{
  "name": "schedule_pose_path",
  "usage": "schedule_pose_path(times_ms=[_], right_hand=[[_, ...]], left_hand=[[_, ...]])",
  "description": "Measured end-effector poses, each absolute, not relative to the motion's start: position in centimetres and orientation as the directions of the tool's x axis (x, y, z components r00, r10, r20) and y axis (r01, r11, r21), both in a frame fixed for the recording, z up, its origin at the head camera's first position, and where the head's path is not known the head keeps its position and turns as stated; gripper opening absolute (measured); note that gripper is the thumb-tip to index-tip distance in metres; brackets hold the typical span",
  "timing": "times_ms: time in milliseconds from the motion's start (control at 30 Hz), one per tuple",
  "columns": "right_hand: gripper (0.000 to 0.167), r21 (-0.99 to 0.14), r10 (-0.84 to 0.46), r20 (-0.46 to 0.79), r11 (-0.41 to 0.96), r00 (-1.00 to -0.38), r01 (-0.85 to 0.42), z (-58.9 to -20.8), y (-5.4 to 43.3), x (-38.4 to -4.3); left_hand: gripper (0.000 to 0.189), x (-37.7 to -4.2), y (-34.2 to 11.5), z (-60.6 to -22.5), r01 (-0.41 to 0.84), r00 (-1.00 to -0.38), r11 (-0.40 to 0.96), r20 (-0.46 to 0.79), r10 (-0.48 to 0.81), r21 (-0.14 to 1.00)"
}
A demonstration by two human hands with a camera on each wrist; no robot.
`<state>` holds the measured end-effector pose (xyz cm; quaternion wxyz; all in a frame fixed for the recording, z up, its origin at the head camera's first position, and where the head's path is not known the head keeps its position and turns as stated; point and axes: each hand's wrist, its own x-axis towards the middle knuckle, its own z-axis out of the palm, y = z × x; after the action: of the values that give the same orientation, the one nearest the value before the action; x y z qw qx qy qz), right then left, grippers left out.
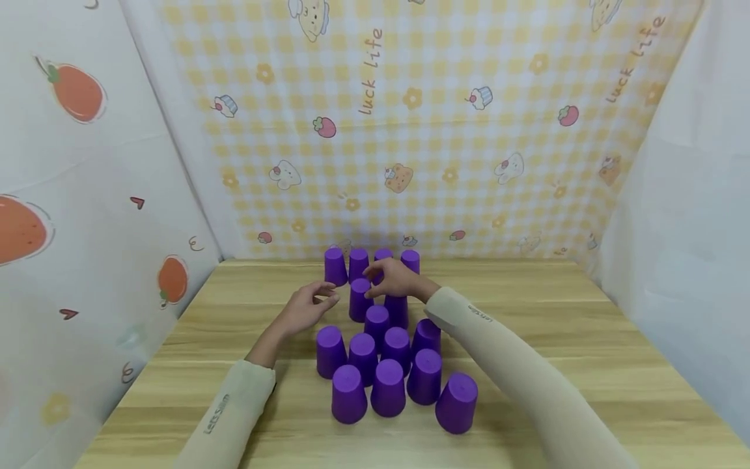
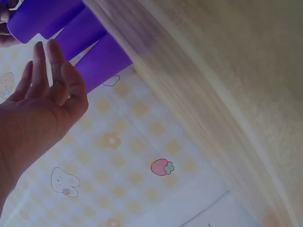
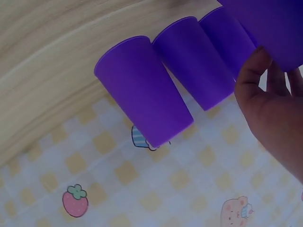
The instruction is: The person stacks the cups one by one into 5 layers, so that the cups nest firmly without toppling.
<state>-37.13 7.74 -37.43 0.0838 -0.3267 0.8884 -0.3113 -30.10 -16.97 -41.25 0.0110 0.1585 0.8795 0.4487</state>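
Between the right hand's point(image 1: 398, 279) curved thumb and fingers stands an upturned purple tapered plastic cup point(image 1: 360, 307); left of that grip, the left hand point(image 1: 305, 307) hangs relaxed, holding nothing.

Small screened-off tabletop booth, kind of building unclear, wood-grain table point(image 1: 586, 339), yellow-checked backdrop point(image 1: 433, 150) with cartoon animals, cupcakes and "luck life" lettering, fruit-and-heart-printed left sheet point(image 1: 105, 150), plain whitish right sheet point(image 1: 674, 195).
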Motion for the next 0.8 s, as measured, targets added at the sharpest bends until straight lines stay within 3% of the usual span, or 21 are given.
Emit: schedule_pose_path(times_ms=[133, 400, 800], right_hand=[[0.045, -0.621, -0.646, 0.058, 0.574, -0.761, -0.534, -37.8, 7.8, -37.2], [0.047, -0.633, -0.688, 0.057, 0.535, -0.723, -0.559, -38.4, 8.7, -37.1], [0.042, -0.781, -0.548, 0.193, 0.417, -0.814, -0.466, -37.2, 13.8, -37.4]], left_hand=[[0.038, -29.7, -16.7, -41.3, 0.31, -0.935, 0.509, 0.16, 0.316, 0.803], [0.035, -29.6, -15.9, -41.4, 0.312, -0.931, 0.495, 0.156, 0.33, 0.811], [0.034, -29.7, -16.1, -41.1, 0.335, -0.928, 0.509, 0.184, 0.324, 0.793]])
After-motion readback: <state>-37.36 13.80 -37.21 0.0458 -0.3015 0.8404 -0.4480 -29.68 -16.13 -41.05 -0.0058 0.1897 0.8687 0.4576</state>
